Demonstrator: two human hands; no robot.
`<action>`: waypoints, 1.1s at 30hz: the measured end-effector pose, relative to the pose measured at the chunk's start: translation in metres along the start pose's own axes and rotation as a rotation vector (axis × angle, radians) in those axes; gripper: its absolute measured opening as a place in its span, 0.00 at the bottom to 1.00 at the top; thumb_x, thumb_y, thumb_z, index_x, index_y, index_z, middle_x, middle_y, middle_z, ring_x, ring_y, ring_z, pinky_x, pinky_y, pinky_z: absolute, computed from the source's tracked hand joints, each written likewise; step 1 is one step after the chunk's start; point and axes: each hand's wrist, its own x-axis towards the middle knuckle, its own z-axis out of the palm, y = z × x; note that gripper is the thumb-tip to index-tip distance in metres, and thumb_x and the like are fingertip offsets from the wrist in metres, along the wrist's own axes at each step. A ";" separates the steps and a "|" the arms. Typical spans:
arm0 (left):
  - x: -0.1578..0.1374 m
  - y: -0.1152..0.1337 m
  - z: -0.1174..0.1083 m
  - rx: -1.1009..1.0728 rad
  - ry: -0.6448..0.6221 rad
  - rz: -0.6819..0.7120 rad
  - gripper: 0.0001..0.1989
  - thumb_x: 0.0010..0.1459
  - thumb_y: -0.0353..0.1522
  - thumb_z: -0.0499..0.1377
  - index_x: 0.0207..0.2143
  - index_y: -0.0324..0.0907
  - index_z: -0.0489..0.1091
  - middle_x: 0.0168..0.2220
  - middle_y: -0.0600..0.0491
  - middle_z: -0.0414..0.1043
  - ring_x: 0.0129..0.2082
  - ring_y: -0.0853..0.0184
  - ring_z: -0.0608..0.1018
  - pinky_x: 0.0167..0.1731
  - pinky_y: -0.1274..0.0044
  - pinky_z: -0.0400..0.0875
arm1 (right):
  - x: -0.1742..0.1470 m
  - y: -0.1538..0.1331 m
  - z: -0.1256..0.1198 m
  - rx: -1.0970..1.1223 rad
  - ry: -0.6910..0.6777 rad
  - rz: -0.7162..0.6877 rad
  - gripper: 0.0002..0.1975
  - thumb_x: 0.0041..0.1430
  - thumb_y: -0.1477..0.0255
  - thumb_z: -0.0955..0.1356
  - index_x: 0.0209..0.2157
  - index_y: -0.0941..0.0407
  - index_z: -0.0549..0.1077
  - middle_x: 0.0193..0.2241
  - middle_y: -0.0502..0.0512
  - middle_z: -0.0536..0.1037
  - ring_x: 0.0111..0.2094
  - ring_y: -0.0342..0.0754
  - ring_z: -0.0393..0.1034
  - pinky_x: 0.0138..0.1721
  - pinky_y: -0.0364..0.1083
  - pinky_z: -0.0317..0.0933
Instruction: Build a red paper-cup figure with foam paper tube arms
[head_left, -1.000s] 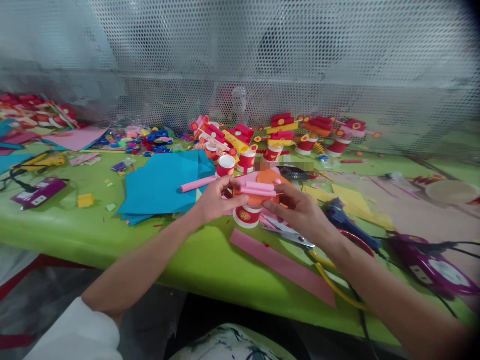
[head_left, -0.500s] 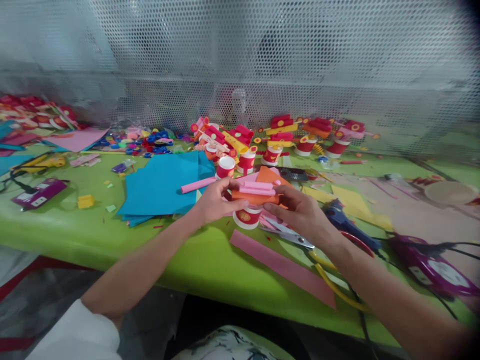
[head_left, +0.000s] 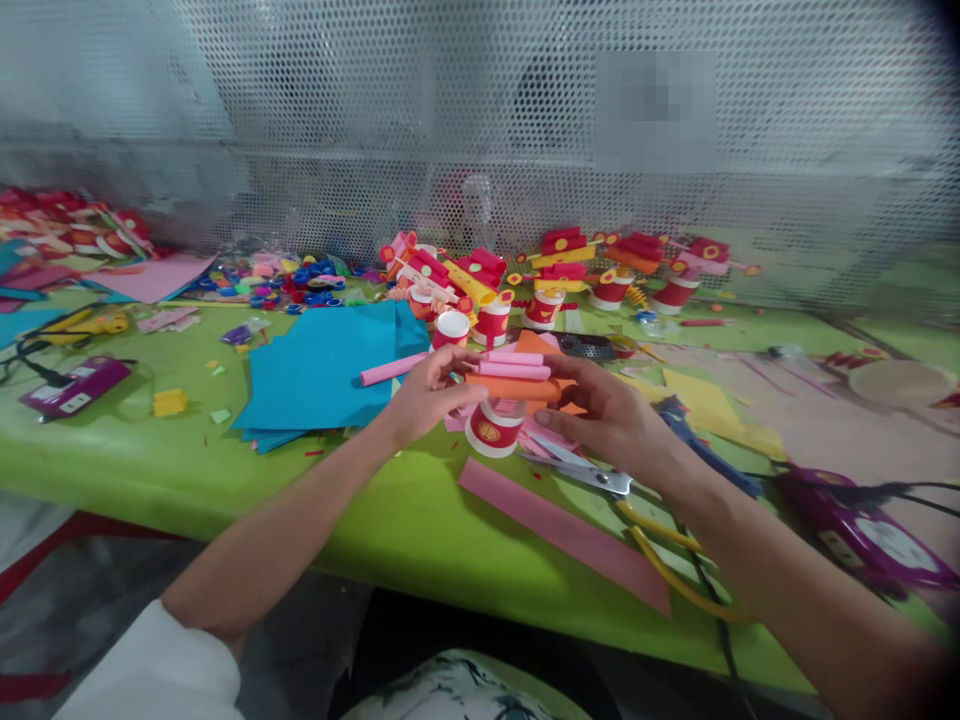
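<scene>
My left hand [head_left: 431, 398] holds the left end of an orange paper roll [head_left: 514, 387], thumb in front and fingers behind. My right hand [head_left: 611, 412] is curled about its right end, with a finger at the top and the thumb lower down. Two thin pink paper rolls [head_left: 514, 370] lie side by side along the top of the orange one. Directly below is a red and white paper cup [head_left: 495, 430], wide rim down on the table. Whether the roll rests on the cup's top, I cannot tell.
Scissors with yellow handles [head_left: 611, 484], a pink paper strip [head_left: 562, 535] and a blue glue gun [head_left: 709, 450] lie near my right arm. Blue paper sheets [head_left: 322, 365] and a pink roll [head_left: 394, 368] are at left. Several finished cup models [head_left: 551, 285] line the mesh wall [head_left: 375, 120].
The orange roll with its pink rolls sits slightly higher in view. Both thumbs have shifted, so more of the roll and the cup's upper part shows.
</scene>
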 end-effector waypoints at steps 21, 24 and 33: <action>0.004 -0.012 0.002 0.113 0.064 0.054 0.23 0.52 0.37 0.72 0.48 0.39 0.73 0.46 0.46 0.78 0.38 0.65 0.76 0.39 0.71 0.72 | 0.001 -0.009 0.009 0.000 0.054 0.082 0.33 0.52 0.48 0.77 0.53 0.54 0.76 0.33 0.54 0.80 0.24 0.45 0.69 0.22 0.46 0.67; 0.004 -0.012 0.002 0.113 0.059 0.058 0.22 0.52 0.35 0.72 0.48 0.38 0.73 0.47 0.45 0.78 0.39 0.65 0.76 0.40 0.71 0.73 | 0.002 -0.004 0.012 -0.025 0.075 0.049 0.32 0.51 0.47 0.77 0.50 0.54 0.76 0.32 0.54 0.80 0.24 0.45 0.69 0.22 0.46 0.67; 0.003 -0.009 0.002 0.171 0.046 0.071 0.20 0.51 0.32 0.71 0.45 0.37 0.73 0.45 0.46 0.77 0.40 0.65 0.77 0.41 0.71 0.74 | -0.001 -0.004 0.013 -0.124 0.095 -0.015 0.27 0.54 0.46 0.75 0.45 0.52 0.75 0.34 0.57 0.81 0.33 0.53 0.75 0.30 0.51 0.72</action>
